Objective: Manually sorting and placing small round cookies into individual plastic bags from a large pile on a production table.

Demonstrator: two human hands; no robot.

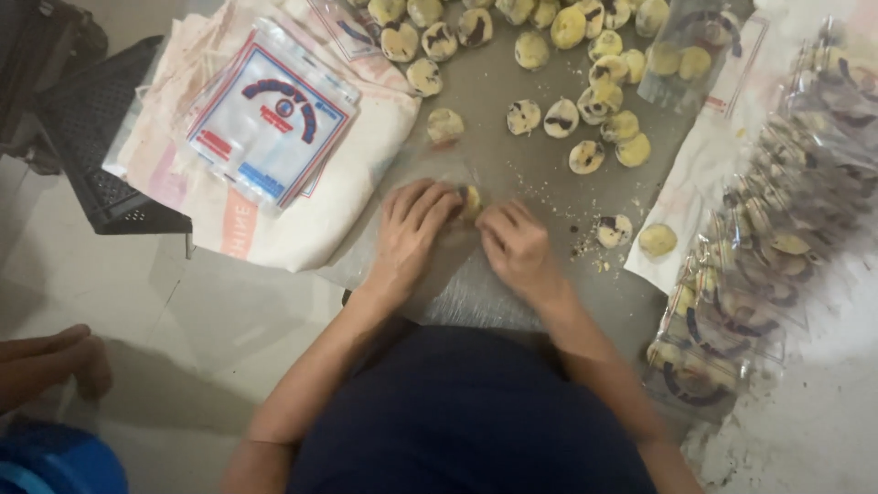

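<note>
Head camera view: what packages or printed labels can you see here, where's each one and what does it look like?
Stack of empty bags: upper left on a white sack; flat, square, clear, red border, blue and red print.
Filled bags: piled at right; clear, holding yellow and dark cookies.
Part-filled bag: top right; clear, yellow cookies inside.
Both hands hold one cookie, centre.
</note>
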